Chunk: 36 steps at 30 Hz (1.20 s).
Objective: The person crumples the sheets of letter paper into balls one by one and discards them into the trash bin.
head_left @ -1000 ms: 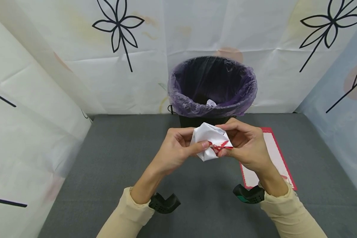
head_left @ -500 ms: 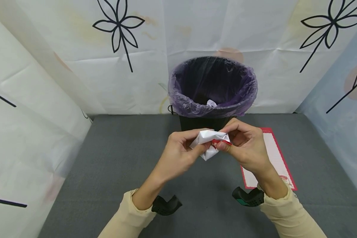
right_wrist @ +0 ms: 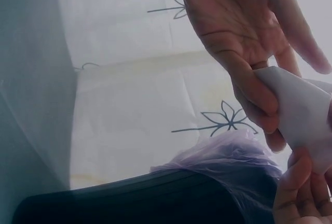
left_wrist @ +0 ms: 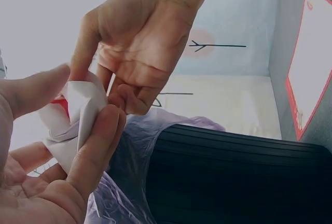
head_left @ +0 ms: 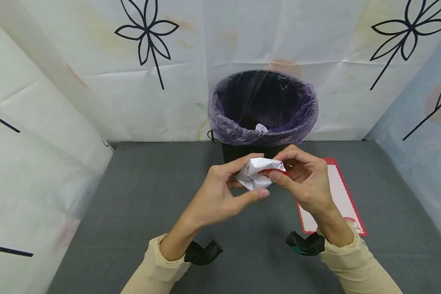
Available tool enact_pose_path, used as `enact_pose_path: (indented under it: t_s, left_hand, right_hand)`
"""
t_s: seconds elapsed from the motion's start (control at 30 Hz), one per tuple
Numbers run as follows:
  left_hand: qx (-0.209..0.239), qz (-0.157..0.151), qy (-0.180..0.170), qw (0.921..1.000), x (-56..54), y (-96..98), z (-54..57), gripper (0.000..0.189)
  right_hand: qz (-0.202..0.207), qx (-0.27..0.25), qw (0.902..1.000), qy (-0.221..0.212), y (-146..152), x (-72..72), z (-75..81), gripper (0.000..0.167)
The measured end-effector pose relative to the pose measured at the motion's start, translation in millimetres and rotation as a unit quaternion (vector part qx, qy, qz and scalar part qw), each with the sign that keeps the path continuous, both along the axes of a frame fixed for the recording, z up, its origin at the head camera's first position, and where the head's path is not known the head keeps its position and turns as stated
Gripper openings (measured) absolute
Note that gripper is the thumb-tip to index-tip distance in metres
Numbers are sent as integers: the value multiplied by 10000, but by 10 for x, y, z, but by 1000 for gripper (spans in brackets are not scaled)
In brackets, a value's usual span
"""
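A crumpled sheet of white paper (head_left: 257,173) with a red part is held in front of the bin, between both hands. My right hand (head_left: 308,175) pinches its right side, the thumb over the red part. The left hand (head_left: 220,198) has its fingers curled behind the paper's left side, while its thumb stands out along the lower edge. In the left wrist view, the folded paper (left_wrist: 78,110) lies against the left fingers, with the right hand (left_wrist: 145,37) above it. The right wrist view shows the paper's smooth white back (right_wrist: 301,110); its far edge is cut off.
A black bin (head_left: 242,152) lined with a purple bag (head_left: 220,126) stands behind the hands, a white scrap (head_left: 261,128) inside. To the right, a white sheet with a red border (head_left: 343,192) lies on the grey table (head_left: 147,204). Patterned cloth (head_left: 95,81) hangs around.
The paper has been folded smaller and tilted, leaving less of the red part showing. The left thumb has come off the paper's front and moved down; the right hand keeps its pinch.
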<state>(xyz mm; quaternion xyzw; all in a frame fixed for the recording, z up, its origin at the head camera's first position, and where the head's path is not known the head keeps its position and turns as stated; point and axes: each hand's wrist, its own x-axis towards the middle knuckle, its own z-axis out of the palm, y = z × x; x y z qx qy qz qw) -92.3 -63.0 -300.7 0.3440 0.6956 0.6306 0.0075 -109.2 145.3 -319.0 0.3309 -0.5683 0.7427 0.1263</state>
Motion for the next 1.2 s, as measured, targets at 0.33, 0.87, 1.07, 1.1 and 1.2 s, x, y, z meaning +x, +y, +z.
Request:
enact_pose_path:
  t_s: [0.33, 0.87, 1.07, 1.1, 1.2]
  left_hand:
    - [-507, 535, 960, 9926, -14, 4, -40, 76]
    - [-398, 511, 1887, 9799, -67, 47, -114, 79]
    - [-353, 453, 1844, 9812, -91, 34, -143, 83]
    - [-336, 431, 1819, 9818, -93, 35, -145, 83]
    - [-280, 353, 1736, 9838, -95, 39, -147, 84]
  right_hand:
    - [-22, -218, 9997, -111, -25, -3, -13, 18]
    - [-506, -318, 9981, -158, -18, -11, -11, 13]
    - [-472, -456, 9974, -283, -4, -17, -9, 12]
    - [-462, -466, 9975, -273, -1, -17, -8, 12]
    - [-469, -462, 9975, -252, 5, -20, -2, 13]
